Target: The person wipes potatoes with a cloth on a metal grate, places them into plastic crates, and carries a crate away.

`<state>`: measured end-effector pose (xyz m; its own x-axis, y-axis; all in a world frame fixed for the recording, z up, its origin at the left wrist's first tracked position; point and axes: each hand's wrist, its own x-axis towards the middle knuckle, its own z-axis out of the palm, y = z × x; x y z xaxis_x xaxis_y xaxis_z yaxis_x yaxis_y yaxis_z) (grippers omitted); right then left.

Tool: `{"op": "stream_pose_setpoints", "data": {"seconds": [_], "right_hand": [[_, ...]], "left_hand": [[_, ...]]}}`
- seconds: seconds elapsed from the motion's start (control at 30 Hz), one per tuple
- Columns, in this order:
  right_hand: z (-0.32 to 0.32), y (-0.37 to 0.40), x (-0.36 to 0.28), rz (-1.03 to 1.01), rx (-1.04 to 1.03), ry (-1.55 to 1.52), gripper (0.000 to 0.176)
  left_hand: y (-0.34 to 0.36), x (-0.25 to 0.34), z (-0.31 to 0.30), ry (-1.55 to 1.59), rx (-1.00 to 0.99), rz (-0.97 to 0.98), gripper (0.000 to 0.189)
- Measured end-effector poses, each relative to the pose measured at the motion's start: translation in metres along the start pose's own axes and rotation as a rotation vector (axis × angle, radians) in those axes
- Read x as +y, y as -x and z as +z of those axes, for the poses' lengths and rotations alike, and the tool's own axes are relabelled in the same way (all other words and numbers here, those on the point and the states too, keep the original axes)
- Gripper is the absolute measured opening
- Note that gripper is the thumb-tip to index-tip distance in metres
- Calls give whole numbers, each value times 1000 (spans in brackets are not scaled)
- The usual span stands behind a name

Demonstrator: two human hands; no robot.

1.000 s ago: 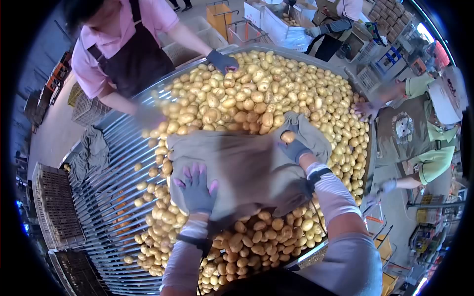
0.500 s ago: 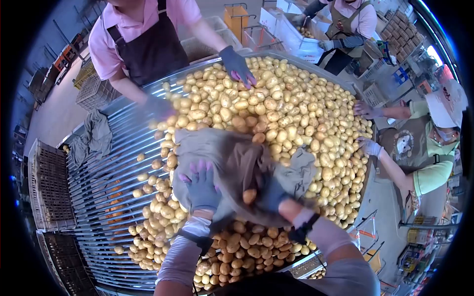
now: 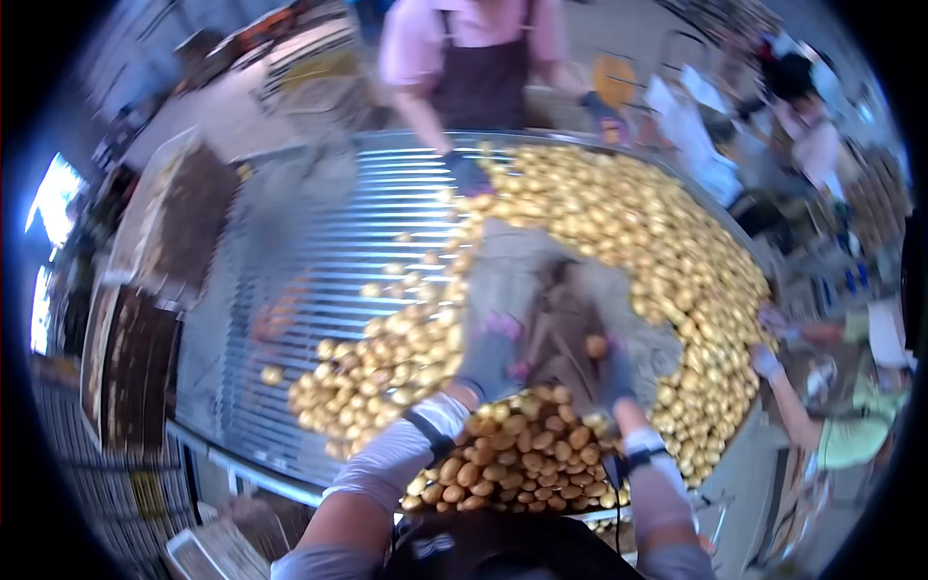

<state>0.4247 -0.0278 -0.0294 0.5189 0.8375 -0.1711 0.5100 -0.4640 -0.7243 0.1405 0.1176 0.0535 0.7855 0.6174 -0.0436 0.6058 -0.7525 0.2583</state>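
Observation:
A grey-brown cloth [image 3: 561, 333] lies bunched over the heap of potatoes [image 3: 667, 232] in front of me. My left hand [image 3: 490, 362], in a grey glove with purple fingertips, rests on the cloth's left part with its fingers apart. At the cloth's near right side is my right hand [image 3: 615, 375], also gloved; motion blur hides how its fingers are set. A single potato [image 3: 596, 345] sits on the cloth beside it. Browner potatoes [image 3: 522, 449] are piled between my forearms, close to my body.
A sorting table with metal rollers [image 3: 387, 184] extends to the left. Plastic crates [image 3: 179, 217] stand at its left end. Across from me, a person in a dark apron [image 3: 483, 82] has one gloved hand [image 3: 469, 174] by the potatoes. Another person's hand [image 3: 766, 362] touches the right edge.
My view has swung left, so the scene sits further right. My hands now lie at the cloth's near part. The opposite person's one hand has lifted away from the potatoes.

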Motion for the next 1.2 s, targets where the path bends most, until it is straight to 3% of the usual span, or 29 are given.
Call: {"op": "stream_pose_setpoints", "data": {"seconds": [0.03, 0.07, 0.1, 0.13, 0.2, 0.27, 0.3, 0.37, 0.4, 0.5, 0.57, 0.63, 0.7, 0.77, 0.8, 0.83, 0.9, 0.97, 1.0, 1.03, 1.07, 1.1, 1.17, 1.2], "right_hand": [[-6, 30, 11, -361, 97, 271, 48], [-18, 55, -10, -333, 26, 228, 45], [-15, 78, 7, -516, 108, 487, 44], [-15, 101, -10, -357, 107, 386, 37], [-14, 124, -17, -418, 89, 414, 30], [-9, 136, -6, -529, 140, 392, 26], [-7, 139, -11, -551, 138, 397, 26], [-5, 144, -24, -476, 108, 311, 22], [-13, 152, -58, -521, 135, 274, 25], [-25, 143, -53, -494, 99, 259, 30], [-17, 141, -43, -513, 203, 253, 31], [-18, 140, -55, -207, 176, -161, 27], [-6, 147, -93, -275, 183, -224, 23], [16, 165, -146, -614, 180, -178, 28], [18, 184, -188, -733, 65, -127, 28], [24, 196, -225, -859, -46, -73, 29], [64, 195, -240, -933, -210, 125, 28], [119, 174, -242, -1079, -356, 65, 37], [139, 172, -236, -1107, -343, 51, 37], [156, 173, -226, -1125, -359, 259, 41], [167, 172, -221, -1124, -374, 475, 45], [170, 171, -223, -1131, -366, 475, 45], [167, 170, -229, -902, -553, 450, 52], [167, 169, -229, -951, -502, 415, 50]], "left_hand": [[33, -6, 28, -60, 120, 106, 86], [60, -6, 31, -103, 95, 155, 89], [77, -8, 42, 20, 138, 101, 83], [84, -16, 48, -53, 215, 146, 75], [91, -21, 49, -130, 290, 178, 67], [74, -20, 45, 183, 297, 109, 42], [64, -17, 48, 180, 315, 97, 42], [47, -18, 51, -95, 259, 84, 19], [50, -17, 39, -95, 274, 68, 19], [58, -32, -15, 69, 363, -100, 14], [73, -52, -61, 508, 539, -142, 14], [99, -72, -123, 560, 465, -281, 22], [126, -99, -136, 417, 838, -192, 26], [177, -131, -166, 296, 1031, -183, 17], [205, -140, -174, 669, 967, -418, 16], [232, -159, -186, 369, 1164, -325, 15], [295, -214, -168, 116, 1108, -534, 17], [351, -267, -135, -68, 1075, -798, 24], [371, -288, -114, -100, 1117, -834, 32], [386, -307, -90, -126, 1153, -870, 41], [394, -323, -57, -209, 1111, -907, 47], [395, -333, -35, -284, 1064, -944, 53], [371, -301, -39, 328, 795, -1085, 58], [352, -295, -16, 107, 748, -1060, 57]]}}
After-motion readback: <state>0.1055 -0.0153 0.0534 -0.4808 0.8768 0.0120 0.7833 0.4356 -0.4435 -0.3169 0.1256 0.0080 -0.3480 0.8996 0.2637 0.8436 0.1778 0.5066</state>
